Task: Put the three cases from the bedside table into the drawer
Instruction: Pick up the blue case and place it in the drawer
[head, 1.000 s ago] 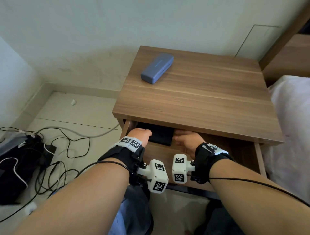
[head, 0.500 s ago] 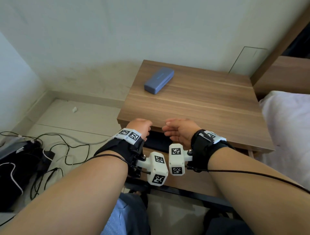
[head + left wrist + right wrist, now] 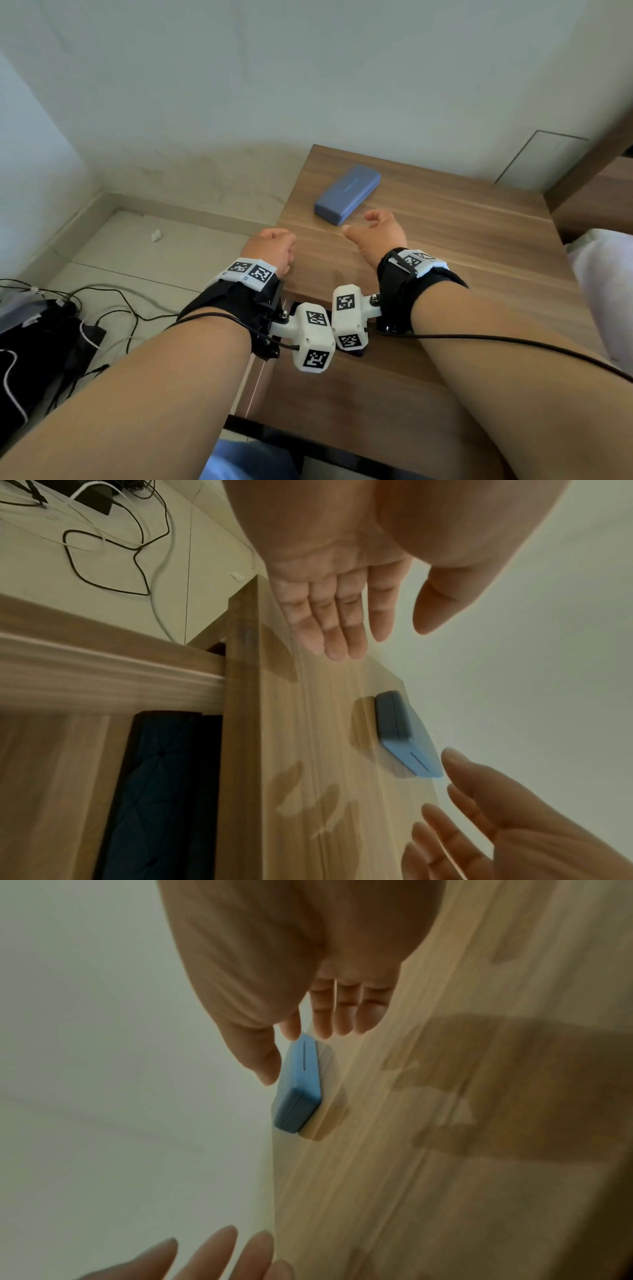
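left hand (image 3: 272, 251) hovering over table (image 3: 445, 246) edge, fingers relaxed, empty | right hand (image 3: 378, 233) hovering near blue case (image 3: 347, 198), fingers spread, empty | black case (image 3: 157, 791) lying in drawer (image 3: 58, 777)

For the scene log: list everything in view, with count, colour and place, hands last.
blue case: one, blue, far left of the bedside table top
dark case: one, black, in the open drawer
bedside table: one, brown wood, against the wall
cables: several, black and white, on the floor at left
bedding: white, right edge
left hand: one, empty, over the table's front left
right hand: one, empty, beside the blue case
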Motion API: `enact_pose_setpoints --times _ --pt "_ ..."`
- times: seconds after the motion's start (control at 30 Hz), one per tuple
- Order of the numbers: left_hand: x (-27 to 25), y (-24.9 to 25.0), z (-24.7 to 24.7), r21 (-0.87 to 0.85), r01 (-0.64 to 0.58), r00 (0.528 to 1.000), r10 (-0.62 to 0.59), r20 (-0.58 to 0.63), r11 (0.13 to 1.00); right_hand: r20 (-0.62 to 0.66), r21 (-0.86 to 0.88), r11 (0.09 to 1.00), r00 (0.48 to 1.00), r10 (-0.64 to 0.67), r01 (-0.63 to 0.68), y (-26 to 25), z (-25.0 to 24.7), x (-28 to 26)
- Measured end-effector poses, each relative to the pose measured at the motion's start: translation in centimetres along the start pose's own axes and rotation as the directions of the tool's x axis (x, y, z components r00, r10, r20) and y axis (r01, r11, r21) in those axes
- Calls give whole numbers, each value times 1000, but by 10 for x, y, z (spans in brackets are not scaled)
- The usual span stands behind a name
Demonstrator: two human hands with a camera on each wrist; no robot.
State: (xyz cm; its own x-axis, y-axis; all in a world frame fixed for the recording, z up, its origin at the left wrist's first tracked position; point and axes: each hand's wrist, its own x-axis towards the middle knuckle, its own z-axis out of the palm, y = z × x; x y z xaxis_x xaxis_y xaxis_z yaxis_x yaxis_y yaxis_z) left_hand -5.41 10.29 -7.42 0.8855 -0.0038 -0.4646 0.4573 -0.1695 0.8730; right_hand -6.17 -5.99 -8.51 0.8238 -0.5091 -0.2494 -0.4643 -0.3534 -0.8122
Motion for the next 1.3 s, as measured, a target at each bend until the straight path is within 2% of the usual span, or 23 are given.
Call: enact_pose_setpoints --times 0.13,0.27,0.37,0.5,0.6,0.8,0.93,1.0,1.17,1.3 --pt "22 -3 -6 -16 47 999 -47 -18 999 35 -238 971 999 -32 40 -19 15 21" --pt "33 -7 -8 -44 129 991 -131 -39 991 115 -483 868 991 -70 117 -35 30 35" --pt "38 -9 -8 -61 150 988 -152 -37 987 163 -593 796 986 -30 122 -43 40 42" --pt "40 -13 -9 -70 132 990 -135 -37 989 222 -659 735 975 -13 160 -42 52 47" --pt "40 -16 -10 -71 107 993 -110 -48 992 198 -639 751 979 -45 164 -35 55 44" --pt "32 -13 -11 -37 48 998 -49 -33 998 18 -558 825 995 -96 90 -12 34 31" --pt "22 -20 -12 118 -15 999 20 -38 993 20 -519 853 998 -53 56 2 17 17" --pt "14 -19 -12 130 -17 999 21 -25 991 12 -438 898 999 -42 43 7 10 6" --pt "-11 -16 -11 -135 77 990 -60 128 988 88 -138 989 995 -38 50 12 -9 -26" --pt "-32 -19 -5 -210 95 991 -72 115 973 218 -5 998 974 -63 65 19 -18 -53"
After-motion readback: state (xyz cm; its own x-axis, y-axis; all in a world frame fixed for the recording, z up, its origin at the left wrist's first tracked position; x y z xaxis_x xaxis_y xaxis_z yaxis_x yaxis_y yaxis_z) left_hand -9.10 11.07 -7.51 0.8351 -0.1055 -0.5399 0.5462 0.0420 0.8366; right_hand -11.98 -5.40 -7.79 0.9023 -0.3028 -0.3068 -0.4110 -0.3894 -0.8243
